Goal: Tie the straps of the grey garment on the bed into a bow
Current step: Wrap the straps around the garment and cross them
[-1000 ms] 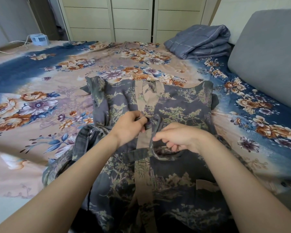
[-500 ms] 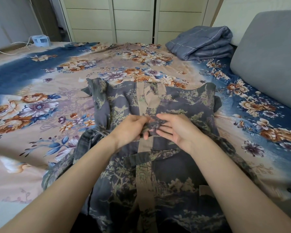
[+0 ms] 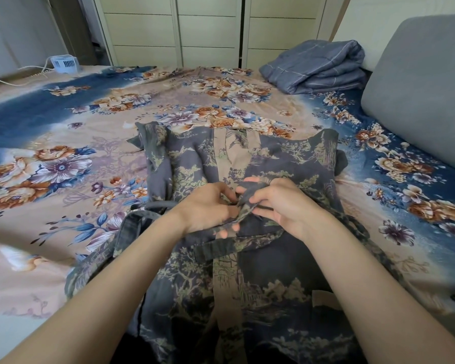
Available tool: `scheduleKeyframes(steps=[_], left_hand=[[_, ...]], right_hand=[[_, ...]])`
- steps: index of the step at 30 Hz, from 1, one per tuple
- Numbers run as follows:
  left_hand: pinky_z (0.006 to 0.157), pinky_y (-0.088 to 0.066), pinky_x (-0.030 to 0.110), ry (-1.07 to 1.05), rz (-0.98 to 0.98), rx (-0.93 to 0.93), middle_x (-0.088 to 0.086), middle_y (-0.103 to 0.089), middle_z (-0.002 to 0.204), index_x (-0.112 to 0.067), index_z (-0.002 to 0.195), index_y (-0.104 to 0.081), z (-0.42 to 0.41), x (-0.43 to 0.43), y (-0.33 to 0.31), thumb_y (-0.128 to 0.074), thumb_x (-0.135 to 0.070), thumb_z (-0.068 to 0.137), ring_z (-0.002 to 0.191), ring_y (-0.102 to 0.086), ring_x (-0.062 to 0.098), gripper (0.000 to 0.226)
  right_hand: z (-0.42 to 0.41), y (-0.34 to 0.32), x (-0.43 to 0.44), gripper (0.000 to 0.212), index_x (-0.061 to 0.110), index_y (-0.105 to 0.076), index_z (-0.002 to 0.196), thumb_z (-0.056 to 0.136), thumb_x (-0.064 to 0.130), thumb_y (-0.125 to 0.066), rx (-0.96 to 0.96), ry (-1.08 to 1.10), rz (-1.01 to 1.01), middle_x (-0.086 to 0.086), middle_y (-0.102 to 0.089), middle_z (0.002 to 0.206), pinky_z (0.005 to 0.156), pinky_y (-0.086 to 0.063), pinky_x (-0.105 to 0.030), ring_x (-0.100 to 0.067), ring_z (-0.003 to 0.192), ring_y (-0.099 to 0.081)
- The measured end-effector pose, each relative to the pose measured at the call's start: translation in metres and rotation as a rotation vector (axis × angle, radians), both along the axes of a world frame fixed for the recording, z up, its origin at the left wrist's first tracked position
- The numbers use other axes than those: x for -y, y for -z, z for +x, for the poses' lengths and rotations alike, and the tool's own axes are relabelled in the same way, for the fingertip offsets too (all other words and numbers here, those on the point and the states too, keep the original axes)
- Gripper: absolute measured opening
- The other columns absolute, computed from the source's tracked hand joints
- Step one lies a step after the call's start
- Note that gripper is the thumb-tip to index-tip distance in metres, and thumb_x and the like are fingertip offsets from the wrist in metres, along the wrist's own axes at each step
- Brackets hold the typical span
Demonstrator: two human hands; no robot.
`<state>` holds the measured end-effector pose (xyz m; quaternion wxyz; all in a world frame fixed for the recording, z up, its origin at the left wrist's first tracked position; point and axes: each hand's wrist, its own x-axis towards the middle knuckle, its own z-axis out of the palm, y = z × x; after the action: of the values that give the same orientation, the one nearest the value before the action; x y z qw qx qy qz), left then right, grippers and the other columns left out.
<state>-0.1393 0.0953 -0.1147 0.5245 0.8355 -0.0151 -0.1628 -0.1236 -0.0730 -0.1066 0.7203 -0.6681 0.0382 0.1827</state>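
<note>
Above the robe's (image 3: 247, 285) waist, the left hand (image 3: 208, 208) and right hand (image 3: 284, 203) pinch the crossed straps (image 3: 247, 203), seemingly mid-knot, with no bow formed yet.

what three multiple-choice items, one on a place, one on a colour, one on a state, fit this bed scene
1. Where does the folded blue quilt lie?
A. far right of the bed, by the grey cushion
B. on the garment
C. near left corner

2. What colour is the garment's centre band?
A. red
B. beige
C. white

3. What are the hands doing?
A. resting flat
B. lifting the quilt
C. both gripping the straps

Answers: 1 A, it sits beside the cushion; 2 B, a beige strip runs down the front; 3 C, left hand and right hand pinch the straps mid-chest, bow not yet formed.
</note>
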Motion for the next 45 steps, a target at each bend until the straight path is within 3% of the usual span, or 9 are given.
scheduleKeyframes(steps=[6,9,12,15,21,25,29,37,45], left_hand=[[0.042,-0.031,0.022,-0.005,0.216,0.145,-0.006,-0.053,0.053,-0.019,0.086,-0.075,0.010,-0.005,0.008,-0.059,-0.019,0.097,0.040,-0.040,0.006,0.020],[0.052,-0.030,0.028,-0.056,0.275,0.157,-0.005,-0.046,0.049,-0.020,0.057,-0.061,0.013,-0.005,0.001,-0.061,-0.033,0.092,0.049,-0.037,0.016,0.037],[0.067,-0.038,0.033,-0.116,0.195,0.083,0.003,-0.061,0.077,-0.021,0.077,-0.064,0.011,0.002,-0.010,-0.047,-0.041,0.097,0.068,-0.049,0.020,0.032],[0.068,-0.039,0.028,-0.198,0.052,-0.039,-0.001,-0.064,0.099,-0.019,0.107,-0.070,0.012,0.009,-0.009,-0.035,-0.045,0.105,0.075,-0.051,0.013,0.044],[0.082,-0.052,0.031,-0.195,-0.380,-0.228,0.006,-0.076,0.110,-0.013,0.124,-0.073,0.021,0.014,0.009,-0.064,-0.051,0.093,0.094,-0.066,0.020,0.050],[0.067,-0.059,0.023,-0.356,-0.722,-0.169,0.014,-0.075,0.105,-0.004,0.111,-0.072,0.025,0.021,0.008,-0.063,-0.022,0.098,0.076,-0.072,0.014,0.024],[0.092,-0.052,0.025,-0.368,-0.918,-0.066,0.005,-0.076,0.117,-0.015,0.108,-0.061,0.030,0.018,0.000,-0.050,-0.020,0.104,0.093,-0.068,0.010,0.013],[0.051,-0.042,0.018,-0.555,-0.984,0.064,-0.011,-0.024,0.046,-0.020,0.097,-0.054,0.032,-0.023,-0.003,-0.031,-0.020,0.110,0.037,-0.023,0.007,0.026],[0.033,-0.026,0.016,-0.654,-0.840,0.061,-0.012,-0.027,0.040,-0.018,0.092,-0.052,0.034,-0.061,0.014,-0.029,-0.013,0.108,0.029,-0.021,0.004,0.028]], right_hand=[[-0.001,-0.001,0.004,0.039,0.016,-0.069,0.118,0.091,-0.010,-0.057,-0.002,-0.032,-0.024,-0.003,-0.079,0.108,0.078,-0.061,-0.026,-0.019,0.105,-0.073],[-0.001,-0.001,0.003,0.035,0.017,-0.071,0.119,0.092,-0.004,-0.062,-0.013,-0.021,-0.015,-0.009,-0.078,0.111,0.080,-0.060,-0.028,-0.022,0.105,-0.074],[-0.002,-0.001,0.003,0.036,0.017,-0.071,0.121,0.091,-0.004,-0.063,-0.001,-0.027,-0.029,-0.008,-0.079,0.109,0.077,-0.059,-0.024,-0.019,0.100,-0.074],[-0.002,0.000,0.003,0.037,0.014,-0.069,0.121,0.091,-0.007,-0.061,0.014,-0.057,-0.037,-0.004,-0.079,0.108,0.075,-0.056,-0.024,-0.018,0.097,-0.071],[-0.006,0.001,0.000,0.028,0.008,-0.068,0.106,0.087,-0.011,-0.060,0.034,-0.168,-0.074,-0.005,-0.079,0.096,0.074,-0.054,-0.026,-0.017,0.088,-0.070],[-0.003,-0.001,0.000,0.036,0.014,-0.068,0.107,0.085,-0.013,-0.061,0.064,-0.113,-0.055,-0.006,-0.078,0.094,0.080,-0.055,-0.030,-0.019,0.088,-0.070],[-0.003,0.000,0.007,0.013,-0.003,-0.072,0.101,0.094,0.000,-0.062,0.073,-0.077,-0.201,-0.014,-0.073,0.088,0.081,-0.057,-0.031,-0.015,0.078,-0.065],[0.002,-0.007,0.038,0.039,0.018,-0.069,0.082,0.082,0.056,-0.075,0.093,-0.105,-0.453,0.010,-0.048,0.057,0.065,-0.038,-0.027,-0.009,0.055,-0.045],[0.012,-0.011,0.084,0.036,0.019,-0.052,0.073,0.082,0.043,-0.078,-0.054,0.143,-0.177,0.009,-0.031,0.051,0.052,-0.027,-0.022,-0.009,0.044,-0.026]])
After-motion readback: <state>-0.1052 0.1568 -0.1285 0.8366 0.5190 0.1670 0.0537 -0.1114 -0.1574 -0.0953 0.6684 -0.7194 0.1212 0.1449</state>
